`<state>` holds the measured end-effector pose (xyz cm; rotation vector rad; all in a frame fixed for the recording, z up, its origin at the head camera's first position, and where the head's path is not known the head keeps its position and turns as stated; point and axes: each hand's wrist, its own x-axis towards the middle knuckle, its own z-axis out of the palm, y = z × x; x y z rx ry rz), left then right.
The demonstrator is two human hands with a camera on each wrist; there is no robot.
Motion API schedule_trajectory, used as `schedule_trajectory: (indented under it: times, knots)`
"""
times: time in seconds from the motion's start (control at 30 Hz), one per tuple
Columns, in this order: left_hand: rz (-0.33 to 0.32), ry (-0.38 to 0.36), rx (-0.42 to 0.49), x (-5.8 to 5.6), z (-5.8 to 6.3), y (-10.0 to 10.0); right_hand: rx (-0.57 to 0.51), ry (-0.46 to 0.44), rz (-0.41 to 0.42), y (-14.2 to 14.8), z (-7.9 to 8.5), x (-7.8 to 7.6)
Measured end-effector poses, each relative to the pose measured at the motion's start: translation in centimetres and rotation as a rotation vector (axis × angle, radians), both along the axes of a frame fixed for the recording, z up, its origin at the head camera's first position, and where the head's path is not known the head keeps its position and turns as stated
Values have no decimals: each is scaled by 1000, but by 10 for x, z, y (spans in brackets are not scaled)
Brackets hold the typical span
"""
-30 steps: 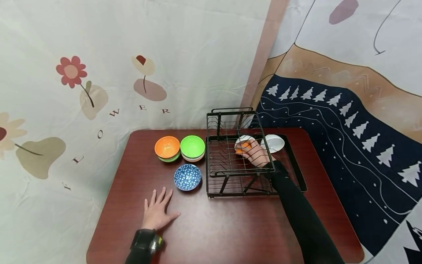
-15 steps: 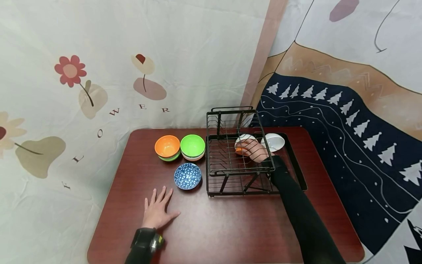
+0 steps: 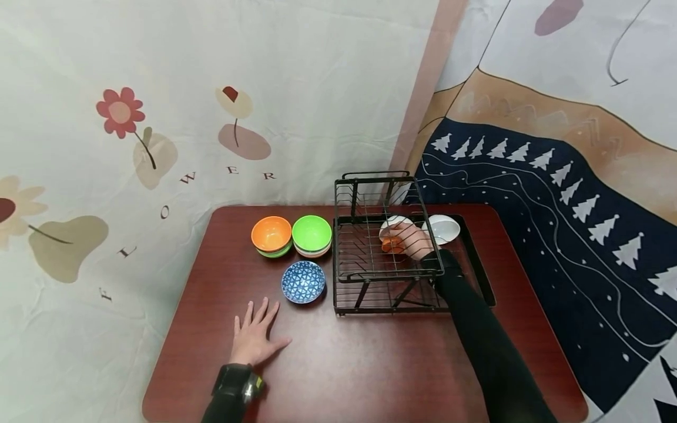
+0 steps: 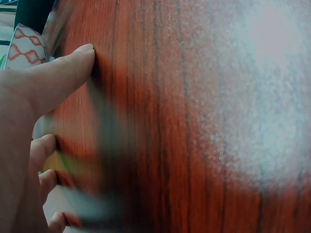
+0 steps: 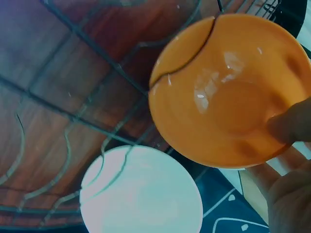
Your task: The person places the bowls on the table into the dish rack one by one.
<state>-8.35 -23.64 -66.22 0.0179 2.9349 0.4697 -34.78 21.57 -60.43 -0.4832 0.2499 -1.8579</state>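
Opening toward the right wrist camera — round orange bowl (image 5: pixel 231 92), right fingers (image 5: pixel 268 180) pinching; left fingers (image 3: pixel 261 312) spread.

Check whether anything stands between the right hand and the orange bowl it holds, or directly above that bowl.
Nothing visible separates the right hand from the orange bowl, which it grips directly. Overhead, the rack's upper tier seems in the way: it crosses in front of both in the head view, probably blocking a straight lift.
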Motion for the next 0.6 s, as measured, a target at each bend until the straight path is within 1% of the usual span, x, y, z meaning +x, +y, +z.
schedule_trajectory:
  times: [0.03,0.07,0.1,0.13,0.17,0.2,0.23,0.27,0.3,0.33,0.37,0.4,0.43,0.47,0.5,0.57,0.6]
  knots:
    - [-3,-1,-2,0,0,0,82,169,-152,-5,15,14]
    - [-4,-3,-3,-1,-1,0,198,348,-289,-9,25,22]
    - [-5,-3,0,-1,0,1,350,515,-432,-12,30,29]
    - [-5,-1,3,-1,0,1,457,628,-503,-13,33,32]
    - [-7,3,7,-1,1,1,544,705,-550,-16,37,35]
    - [-6,5,8,-1,1,1,547,675,-556,-19,45,41]
    - [-6,5,9,0,2,1,464,602,-513,-20,45,42]
    - [-5,4,11,0,3,1,307,479,-408,-21,43,40]
    - [-6,6,12,0,3,1,158,318,-281,-21,43,38]
    - [-6,6,11,0,3,1,33,128,-137,-21,41,36]
    - [-6,6,11,0,3,1,-38,-36,-17,-20,38,33]
    - [-5,4,6,0,3,1,-77,-184,89,-20,34,30]
    - [-6,7,6,0,3,1,-85,-244,127,-20,30,27]
    - [-6,9,8,0,2,1,-80,-271,128,-19,28,26]
    - [-7,11,8,0,2,1,-33,-214,51,-19,27,27]
    - [-4,13,7,0,2,1,76,-17,-132,-17,20,25]
    - [-4,16,8,1,2,1,147,166,-234,-15,16,25]
